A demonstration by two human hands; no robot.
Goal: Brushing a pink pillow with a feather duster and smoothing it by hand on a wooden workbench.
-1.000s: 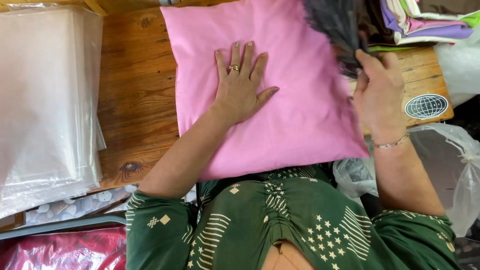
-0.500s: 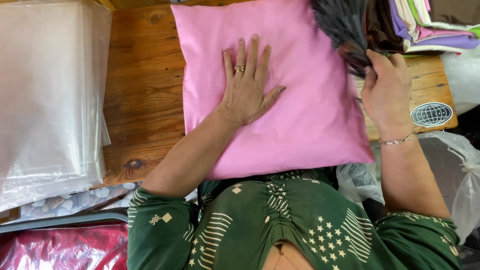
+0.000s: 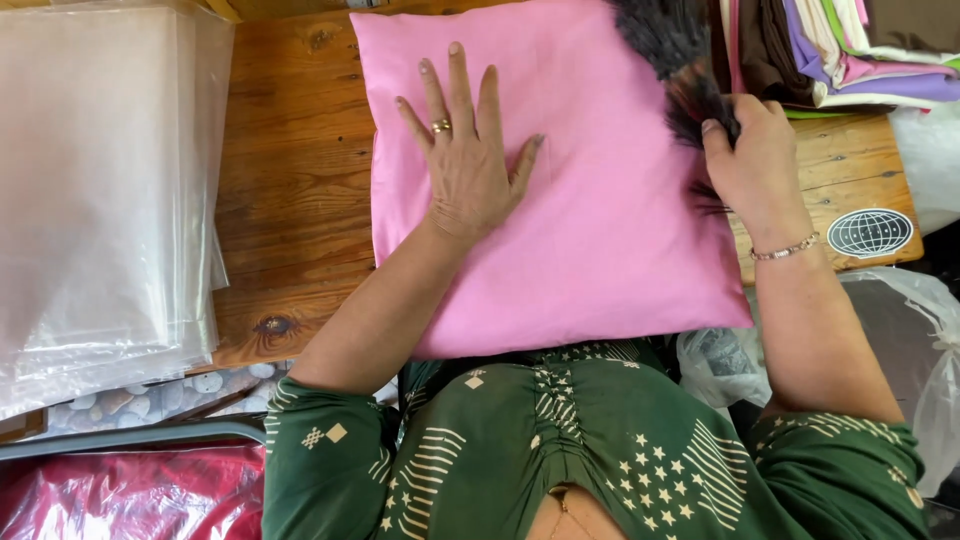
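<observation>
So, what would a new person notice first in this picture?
The eye goes first to the bright pink cushion in the middle of the wooden table, with the left hand pressed flat on it. At the cushion's upper right edge, the right hand grips a dark feathery brush. A thick stack of clear plastic bags lies at the far left.
</observation>
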